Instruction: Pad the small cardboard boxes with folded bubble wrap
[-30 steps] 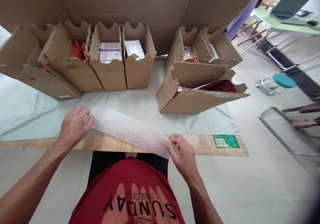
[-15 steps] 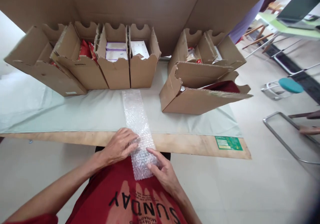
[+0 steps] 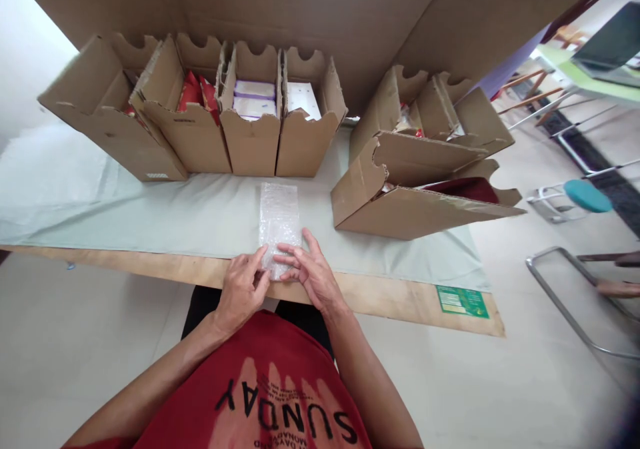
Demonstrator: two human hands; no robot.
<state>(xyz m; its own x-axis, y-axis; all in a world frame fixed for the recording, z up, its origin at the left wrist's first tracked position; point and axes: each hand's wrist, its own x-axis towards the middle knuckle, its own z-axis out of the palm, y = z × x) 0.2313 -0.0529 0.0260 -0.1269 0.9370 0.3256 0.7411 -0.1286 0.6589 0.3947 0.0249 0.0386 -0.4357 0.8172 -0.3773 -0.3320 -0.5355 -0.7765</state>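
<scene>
A strip of clear bubble wrap (image 3: 280, 212) lies on the cloth in front of me, its near end folded over and reaching the table's front edge. My left hand (image 3: 244, 283) is at the strip's lower left, with curled fingers and thumb closed on its edge. Over the lower right part of the wrap, my right hand (image 3: 313, 272) rests with its fingers spread, the fingertips touching the folded layer. Whether anything lies inside the fold cannot be made out.
Cardboard bins (image 3: 253, 145) stand in a row at the back left, holding red packets and white boxes. More bins stand at the right, the front one (image 3: 410, 212) containing something dark red. More bubble wrap (image 3: 50, 169) lies far left. A teal stool (image 3: 587, 195) is on the floor at right.
The near end of the bubble wrap, which hung over the table edge toward me, is now folded up onto the strip. Both hands have moved forward with it, and the view has shifted slightly.
</scene>
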